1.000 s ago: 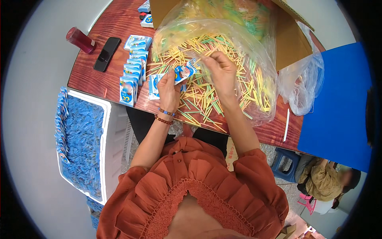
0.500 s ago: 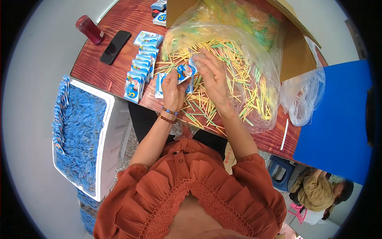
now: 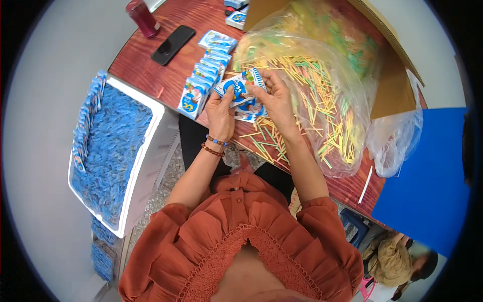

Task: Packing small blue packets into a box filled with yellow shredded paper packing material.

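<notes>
A small blue and white packet point(image 3: 240, 86) is held up between my two hands over the table. My left hand point(image 3: 220, 115) pinches its left end, thumb on top. The fingers of my right hand point(image 3: 277, 100) are closed on its right end. More blue and white packets point(image 3: 246, 115) lie on the table just beneath, partly covered by the held one. To the left, an overlapping row of similar packets point(image 3: 205, 75) runs away from me. Thin yellow and green sticks point(image 3: 322, 105) spill from a clear plastic bag point(image 3: 352, 151) beside my right hand.
A white foam box point(image 3: 143, 146) full of blue packets stands at left. A phone point(image 3: 173, 45) and a red jar point(image 3: 143, 19) are on the table's far left. A cardboard box point(image 3: 395, 90) and blue board point(image 3: 427, 171) are at right. Another person point(image 3: 392, 259) sits lower right.
My right hand, spread with fingers raised before, has closed on the packet's right end. The packet now lies more openly between both hands. The whole view has shifted, with table things sitting further right.
</notes>
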### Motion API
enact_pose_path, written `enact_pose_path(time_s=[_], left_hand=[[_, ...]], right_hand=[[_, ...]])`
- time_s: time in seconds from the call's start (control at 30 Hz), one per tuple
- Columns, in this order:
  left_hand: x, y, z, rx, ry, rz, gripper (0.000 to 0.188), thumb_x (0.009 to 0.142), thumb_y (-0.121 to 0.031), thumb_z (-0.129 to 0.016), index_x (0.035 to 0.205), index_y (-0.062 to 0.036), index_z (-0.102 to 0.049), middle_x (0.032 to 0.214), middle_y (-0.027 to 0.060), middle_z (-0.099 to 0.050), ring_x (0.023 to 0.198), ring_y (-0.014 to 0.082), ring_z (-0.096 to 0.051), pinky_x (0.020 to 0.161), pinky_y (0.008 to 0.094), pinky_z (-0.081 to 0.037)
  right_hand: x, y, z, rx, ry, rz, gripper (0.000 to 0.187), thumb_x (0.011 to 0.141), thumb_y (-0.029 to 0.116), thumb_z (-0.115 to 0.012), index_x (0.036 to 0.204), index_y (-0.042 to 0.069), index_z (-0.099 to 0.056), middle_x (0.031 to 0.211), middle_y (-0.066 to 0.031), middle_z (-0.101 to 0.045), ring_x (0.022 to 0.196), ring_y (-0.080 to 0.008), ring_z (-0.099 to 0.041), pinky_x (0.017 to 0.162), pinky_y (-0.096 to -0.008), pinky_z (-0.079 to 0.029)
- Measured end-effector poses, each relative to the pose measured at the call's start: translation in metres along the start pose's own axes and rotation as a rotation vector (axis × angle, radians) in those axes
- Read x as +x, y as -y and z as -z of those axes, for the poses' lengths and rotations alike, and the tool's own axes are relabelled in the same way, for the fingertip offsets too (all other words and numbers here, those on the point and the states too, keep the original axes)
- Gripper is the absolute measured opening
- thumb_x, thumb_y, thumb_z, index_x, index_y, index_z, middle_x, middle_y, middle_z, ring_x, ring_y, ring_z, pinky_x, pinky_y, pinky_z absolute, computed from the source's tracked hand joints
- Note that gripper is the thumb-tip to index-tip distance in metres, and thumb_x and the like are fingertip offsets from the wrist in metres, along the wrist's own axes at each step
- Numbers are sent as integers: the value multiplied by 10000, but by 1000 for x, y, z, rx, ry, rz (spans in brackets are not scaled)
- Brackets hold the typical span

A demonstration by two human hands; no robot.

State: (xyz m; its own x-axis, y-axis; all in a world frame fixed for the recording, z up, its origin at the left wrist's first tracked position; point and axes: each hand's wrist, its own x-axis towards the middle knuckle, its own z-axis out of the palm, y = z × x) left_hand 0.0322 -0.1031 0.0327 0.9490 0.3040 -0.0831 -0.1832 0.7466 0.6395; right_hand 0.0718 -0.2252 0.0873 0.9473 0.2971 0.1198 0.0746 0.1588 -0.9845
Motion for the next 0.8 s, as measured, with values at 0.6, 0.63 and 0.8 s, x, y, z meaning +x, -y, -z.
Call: enact_pose_path(time_s=[0.6, 0.63, 0.8], left_hand=[[-27, -48, 111, 1402, -332, -708, 411, 833, -159, -699, 1187, -36, -530, 1146, 97, -554, 1083, 248, -504, 958, 359, -369], [-26, -46, 108, 1460, -317, -689, 462, 804, -180, -720, 1200, -42, -525, 1173, 107, -537, 1125, 278, -468, 993, 386, -317], [-26, -46, 107, 1609, -328, -708, 613, 760, -289, -757, 1253, -39, -493, 1291, 134, -482, 1285, 316, -359, 1051, 450, -225]], right_hand=[[40, -51, -102, -941, 297, 278, 306, 809, 259, -654, 1014, 36, -610, 938, -144, -655, 863, -344, -632, 712, -440, -493], [38, -51, -97, -897, 245, 353, 345, 810, 258, -655, 1078, 51, -592, 1009, -137, -637, 868, -331, -630, 728, -432, -497], [43, -43, -53, -837, 129, 316, 333, 803, 227, -668, 1069, 39, -596, 998, -132, -612, 933, -310, -604, 788, -411, -486]])
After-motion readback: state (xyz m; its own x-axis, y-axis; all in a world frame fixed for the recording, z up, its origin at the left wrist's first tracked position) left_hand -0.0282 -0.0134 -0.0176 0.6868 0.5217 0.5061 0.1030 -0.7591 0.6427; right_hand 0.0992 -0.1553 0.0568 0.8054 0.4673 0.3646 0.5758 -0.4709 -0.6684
